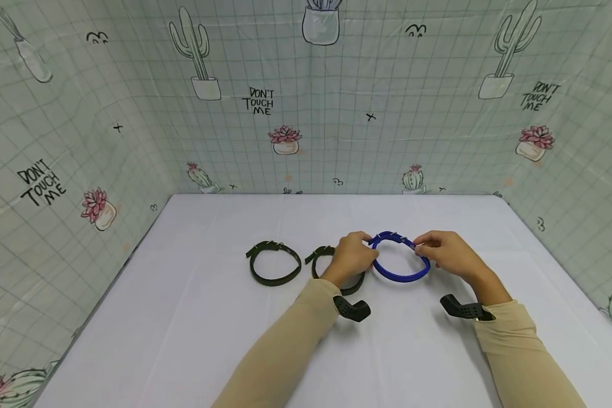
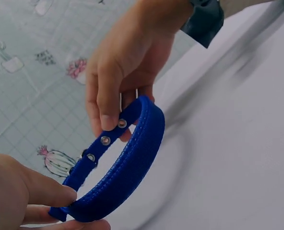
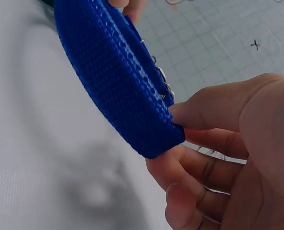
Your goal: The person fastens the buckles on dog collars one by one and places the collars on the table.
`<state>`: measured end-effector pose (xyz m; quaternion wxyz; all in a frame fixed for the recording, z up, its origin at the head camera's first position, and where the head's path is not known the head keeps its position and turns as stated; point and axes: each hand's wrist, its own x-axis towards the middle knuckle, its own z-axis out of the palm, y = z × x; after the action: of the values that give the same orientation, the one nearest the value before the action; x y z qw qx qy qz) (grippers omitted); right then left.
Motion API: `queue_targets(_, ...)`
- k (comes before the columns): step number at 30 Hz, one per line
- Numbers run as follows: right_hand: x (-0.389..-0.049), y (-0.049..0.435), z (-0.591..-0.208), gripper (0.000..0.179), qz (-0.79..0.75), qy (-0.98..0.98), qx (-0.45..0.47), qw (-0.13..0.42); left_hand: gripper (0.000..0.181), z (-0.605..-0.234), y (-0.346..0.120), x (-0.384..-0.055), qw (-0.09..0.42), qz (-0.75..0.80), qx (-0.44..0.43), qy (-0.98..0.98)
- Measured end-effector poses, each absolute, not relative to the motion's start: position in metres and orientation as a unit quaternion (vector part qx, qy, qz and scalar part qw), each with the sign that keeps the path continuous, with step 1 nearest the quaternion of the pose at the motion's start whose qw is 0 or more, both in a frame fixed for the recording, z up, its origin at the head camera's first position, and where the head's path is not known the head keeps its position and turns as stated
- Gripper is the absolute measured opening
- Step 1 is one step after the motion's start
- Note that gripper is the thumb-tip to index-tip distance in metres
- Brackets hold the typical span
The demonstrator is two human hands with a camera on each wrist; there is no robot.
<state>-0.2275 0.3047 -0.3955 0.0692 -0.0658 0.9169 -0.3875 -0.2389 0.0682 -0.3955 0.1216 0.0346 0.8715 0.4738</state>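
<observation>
A blue collar (image 1: 400,277), buckled into a loop, is held between both hands above the white table. My left hand (image 1: 354,256) pinches its left side, near the strap's free end. On the opposite side my right hand (image 1: 446,252) grips the band between thumb and fingers. Metal eyelets and the buckle show along the strap in the left wrist view, where the collar (image 2: 127,167) casts a shadow below. Behind my left hand lies a dark green collar (image 1: 354,288), partly hidden by that hand and wrist.
Another dark green collar (image 1: 275,281), also looped, lies farther left on the white table (image 1: 183,317). A fabric backdrop (image 1: 336,85) printed with cacti and a grid rises behind the table and along both sides.
</observation>
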Motion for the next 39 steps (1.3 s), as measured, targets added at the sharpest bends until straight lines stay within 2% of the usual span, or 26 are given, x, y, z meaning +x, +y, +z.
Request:
queue_targets(10,-0.23,0.309,-0.404,0.026,-0.39,0.917,-0.054,0.065,0.04,-0.4,0.074,-0.242,0.137,0.406,0.038,0.903)
queue_targets(17,-0.231,0.311,-0.411,0.021,-0.349,0.935,-0.052,0.038,0.035,-0.403,0.077,-0.245,0.17,0.431,0.031,0.885)
queue_targets(23,-0.231,0.308,-0.414,0.019,-0.314,0.948,-0.045,0.027,0.03,-0.404,0.078,-0.245,0.174,0.444,0.031,0.878)
queue_targets(28,-0.232,0.309,-0.419,0.019,-0.3,0.953,-0.04,0.022,0.033,-0.406,0.076,-0.241,0.181,0.46,0.053,0.868)
queue_targets(34,-0.231,0.308,-0.418,0.023,-0.298,0.954,-0.037,0.013,0.025,-0.409,0.063,-0.236,0.152,0.53,0.095,0.829)
queue_targets(39,-0.227,0.307,-0.414,0.029,-0.311,0.95,-0.018,-0.004,0.027,-0.409,0.038,-0.239,0.125,0.544,0.135,0.819)
